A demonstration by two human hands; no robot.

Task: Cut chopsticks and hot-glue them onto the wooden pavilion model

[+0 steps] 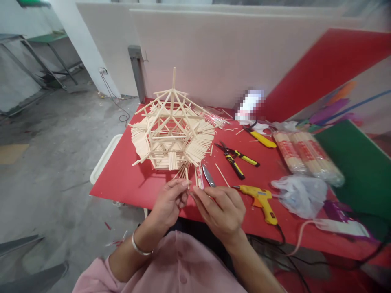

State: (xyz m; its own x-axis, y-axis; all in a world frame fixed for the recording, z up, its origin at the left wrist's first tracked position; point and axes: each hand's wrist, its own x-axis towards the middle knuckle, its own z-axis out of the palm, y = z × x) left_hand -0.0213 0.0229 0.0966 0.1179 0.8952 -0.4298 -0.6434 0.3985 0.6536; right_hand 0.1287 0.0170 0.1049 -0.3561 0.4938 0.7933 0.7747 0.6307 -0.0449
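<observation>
Near the table's front edge, my left hand (172, 201) is closed in a pinch on a short pale wooden stick (186, 174) that points up from the fingertips. My right hand (222, 209) is close beside it, with thumb and fingers drawn together; whatever is between them is hidden. A silver pointed blade (208, 175) shows just beyond the right knuckles, its other end covered by the hand. Loose sticks in a clear and red wrapper (199, 176) lie beyond my fingertips. Farther back stands a pavilion-like model (171, 134) built of thin wooden sticks, with a pointed top.
A yellow glue gun (259, 199), black-and-yellow pliers (236, 158) and a yellow-handled tool (261, 138) lie on the red table (122, 179). To the right are wrapped stick bundles (307, 156), a plastic bag (301, 195) and a power strip (342, 227) with cables.
</observation>
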